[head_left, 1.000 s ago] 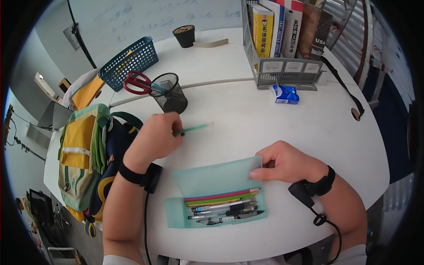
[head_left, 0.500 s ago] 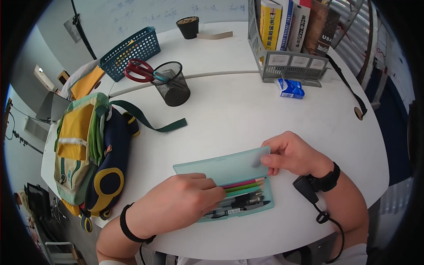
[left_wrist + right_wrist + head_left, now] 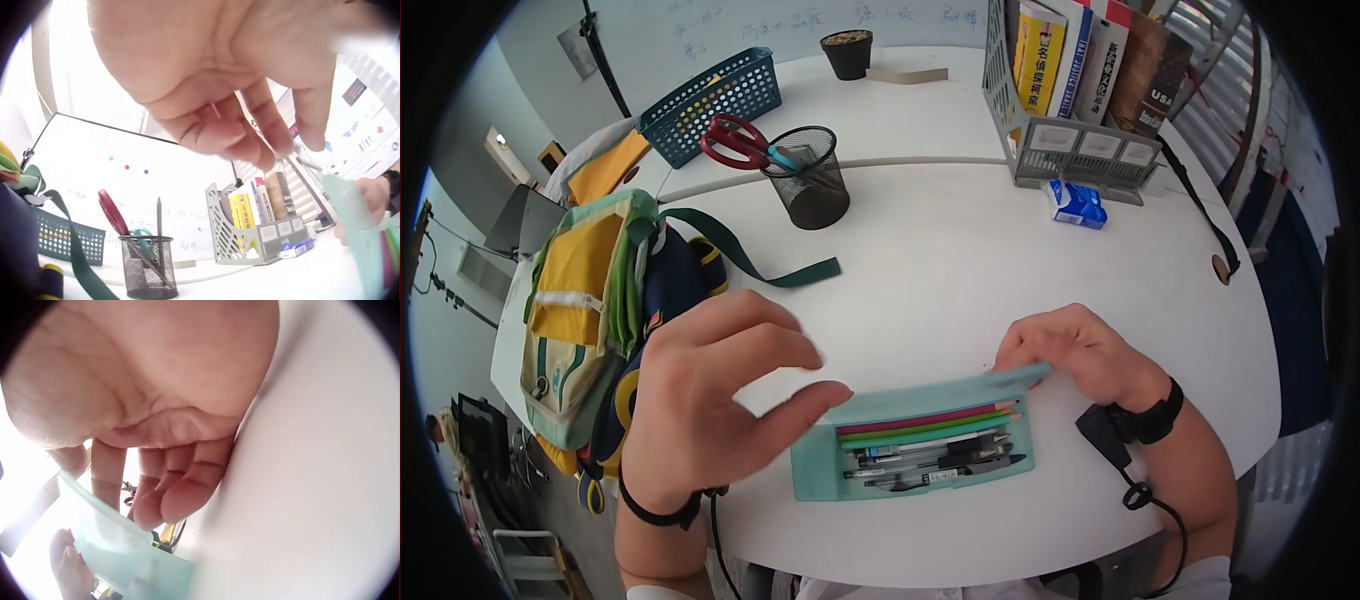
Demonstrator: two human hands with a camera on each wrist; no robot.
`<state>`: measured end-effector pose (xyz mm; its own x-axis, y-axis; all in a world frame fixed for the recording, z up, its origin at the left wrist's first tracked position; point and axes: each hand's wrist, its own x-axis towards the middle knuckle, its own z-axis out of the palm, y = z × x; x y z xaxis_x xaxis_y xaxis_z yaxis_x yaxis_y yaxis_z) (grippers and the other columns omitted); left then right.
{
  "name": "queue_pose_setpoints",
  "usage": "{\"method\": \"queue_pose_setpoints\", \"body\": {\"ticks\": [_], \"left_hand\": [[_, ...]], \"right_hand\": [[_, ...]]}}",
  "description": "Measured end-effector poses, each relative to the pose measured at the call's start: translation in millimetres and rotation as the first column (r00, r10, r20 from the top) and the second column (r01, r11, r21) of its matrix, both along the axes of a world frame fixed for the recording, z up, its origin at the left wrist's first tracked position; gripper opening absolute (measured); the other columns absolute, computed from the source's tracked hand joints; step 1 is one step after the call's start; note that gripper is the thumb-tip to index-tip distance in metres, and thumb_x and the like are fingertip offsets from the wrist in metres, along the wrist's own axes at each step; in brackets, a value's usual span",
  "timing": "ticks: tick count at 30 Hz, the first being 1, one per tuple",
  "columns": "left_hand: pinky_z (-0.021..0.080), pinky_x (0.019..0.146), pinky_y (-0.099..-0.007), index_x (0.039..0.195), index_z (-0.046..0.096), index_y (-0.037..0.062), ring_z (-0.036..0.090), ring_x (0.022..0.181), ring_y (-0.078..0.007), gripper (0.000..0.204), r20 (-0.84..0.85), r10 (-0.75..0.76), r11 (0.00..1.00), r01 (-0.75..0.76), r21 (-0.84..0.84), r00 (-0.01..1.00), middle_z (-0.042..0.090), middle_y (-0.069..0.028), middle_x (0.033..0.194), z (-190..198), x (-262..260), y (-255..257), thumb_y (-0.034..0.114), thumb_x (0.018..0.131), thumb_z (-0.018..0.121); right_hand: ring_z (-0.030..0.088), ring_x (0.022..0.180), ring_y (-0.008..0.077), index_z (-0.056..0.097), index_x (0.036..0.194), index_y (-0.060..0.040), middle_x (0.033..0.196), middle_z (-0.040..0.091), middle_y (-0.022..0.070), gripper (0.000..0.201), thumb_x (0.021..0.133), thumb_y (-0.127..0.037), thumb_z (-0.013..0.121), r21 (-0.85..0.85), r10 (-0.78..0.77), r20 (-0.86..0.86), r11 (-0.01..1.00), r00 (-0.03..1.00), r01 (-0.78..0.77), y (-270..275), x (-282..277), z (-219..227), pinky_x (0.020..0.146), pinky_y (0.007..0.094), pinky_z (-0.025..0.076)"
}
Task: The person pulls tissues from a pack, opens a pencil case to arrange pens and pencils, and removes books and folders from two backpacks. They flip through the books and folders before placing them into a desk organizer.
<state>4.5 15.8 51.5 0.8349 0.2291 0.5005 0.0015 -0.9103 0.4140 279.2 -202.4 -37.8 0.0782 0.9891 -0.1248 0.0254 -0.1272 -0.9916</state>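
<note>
A translucent teal pencil case [image 3: 815, 478] lies on the table with its lid [image 3: 920, 393] raised. Inside it are a magenta pencil [image 3: 930, 419], green pencils [image 3: 935, 434] and several pens [image 3: 945, 465]. My left hand [image 3: 725, 400] hovers over the case's left end, fingers loosely bent and thumb apart, holding nothing. At the lid's right end my right hand [image 3: 1085, 355] has its fingers behind the lid, touching it. In the right wrist view the lid [image 3: 112, 531] partly hides the index finger and thumb tip.
A backpack [image 3: 580, 310] stands left, its green strap [image 3: 800, 275] reaching across the table. Behind are a mesh pen cup [image 3: 815, 190] with red-handled scissors [image 3: 735, 143], a teal basket [image 3: 710, 110], a potted plant [image 3: 847, 55], a blue packet [image 3: 1078, 205] and a book rack [image 3: 1090, 150].
My left hand carried a green pencil from near the pen cup into the case, released it and lifted away empty. My right hand went from pinching the lid to behind it; the lid tilts forward.
</note>
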Motion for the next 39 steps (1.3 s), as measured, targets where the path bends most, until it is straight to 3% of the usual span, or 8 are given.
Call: {"method": "queue_pose_setpoints", "body": {"ticks": [4,10,17,23,27,31,34,39], "left_hand": [[0.054,0.063,-0.0341,0.098,0.085,0.0063,0.072,0.074,-0.0236,0.032,-0.341,-0.374,0.925,0.319,-0.207,0.862,0.079,-0.0071,0.09,-17,-9,27,0.016,0.071,0.099],[0.055,0.069,-0.0379,0.095,0.072,0.0071,0.071,0.076,-0.0283,0.039,-0.582,-0.318,0.946,0.208,-0.249,0.748,0.07,-0.0073,0.08,-22,2,2,0.03,0.075,0.097],[0.056,0.079,-0.0414,0.098,0.071,0.0078,0.07,0.094,-0.0318,0.041,-0.609,-0.273,0.962,0.222,-0.16,0.745,0.069,-0.0087,0.098,-18,1,-9,0.031,0.075,0.096],[0.056,0.088,-0.0431,0.108,0.066,0.0075,0.066,0.107,-0.0346,0.045,-0.638,-0.379,0.925,0.304,-0.229,0.67,0.066,-0.0117,0.116,-20,-7,-8,0.026,0.076,0.091],[0.056,0.092,-0.0441,0.108,0.063,0.0047,0.065,0.11,-0.036,0.043,-0.671,-0.281,0.956,0.26,-0.134,0.687,0.065,-0.0127,0.112,-22,-5,-2,0.018,0.074,0.086],[0.055,0.093,-0.0444,0.108,0.063,0.0038,0.065,0.11,-0.0367,0.044,-0.642,-0.188,0.982,0.14,-0.126,0.744,0.066,-0.0137,0.109,-26,-3,11,0.018,0.073,0.086],[0.056,0.092,-0.0444,0.108,0.063,0.0035,0.065,0.108,-0.0374,0.044,-0.596,-0.159,0.987,0.114,-0.113,0.787,0.066,-0.0147,0.107,-29,-6,16,0.018,0.073,0.086],[0.056,0.09,-0.0439,0.108,0.062,0.0032,0.066,0.105,-0.0383,0.043,-0.598,-0.104,0.994,0.071,-0.078,0.795,0.065,-0.0152,0.107,-31,-6,16,0.018,0.074,0.085]], "right_hand": [[0.067,0.098,0.016,0.08,0.122,-0.0055,0.111,0.077,0.0042,0.04,0.095,-0.034,0.085,0.057,0.129,0.223,0.988,0.966,-0.145,1,-4,6,0.091,0.0309,0.054],[0.067,0.108,0.0255,0.07,0.144,-0.0109,0.116,0.071,0.0091,0.074,0.08,-0.038,0.095,-0.086,0.255,0.596,0.963,0.761,-0.255,4,-27,32,0.093,0.0355,0.055],[0.067,0.112,0.0314,0.068,0.144,-0.0086,0.124,0.068,0.0119,0.073,0.081,-0.037,0.093,-0.042,0.194,0.669,0.974,0.718,-0.224,-7,-33,39,0.099,0.0386,0.055],[0.051,0.145,0.0386,0.057,0.155,-0.0087,0.155,0.055,0.0203,0.07,0.092,-0.027,0.083,0.368,-0.423,0.888,0.888,0.179,0.274,-11,55,22,0.122,0.0445,0.042],[0.041,0.155,0.0424,0.025,0.172,-0.0104,0.166,0.044,0.0247,0.096,0.093,-0.024,0.079,0.181,-0.299,0.934,0.868,0.195,0.462,-2,90,4,0.127,0.0462,0.037],[0.04,0.155,0.0437,0.026,0.172,-0.0108,0.167,0.043,0.0251,0.098,0.092,-0.027,0.08,0.08,-0.292,0.901,0.839,0.321,0.538,14,100,13,0.128,0.0455,0.036],[0.047,0.15,0.0414,0.035,0.169,-0.0092,0.157,0.053,0.0245,0.095,0.089,-0.03,0.082,0.096,-0.249,0.945,0.831,0.211,0.549,20,109,8,0.124,0.0455,0.04],[0.064,0.12,0.0319,0.069,0.129,-0.0005,0.123,0.067,0.0161,0.062,0.08,-0.03,0.091,-0.054,-0.237,0.869,0.828,0.434,0.559,10,81,29,0.108,0.0401,0.051]]}}
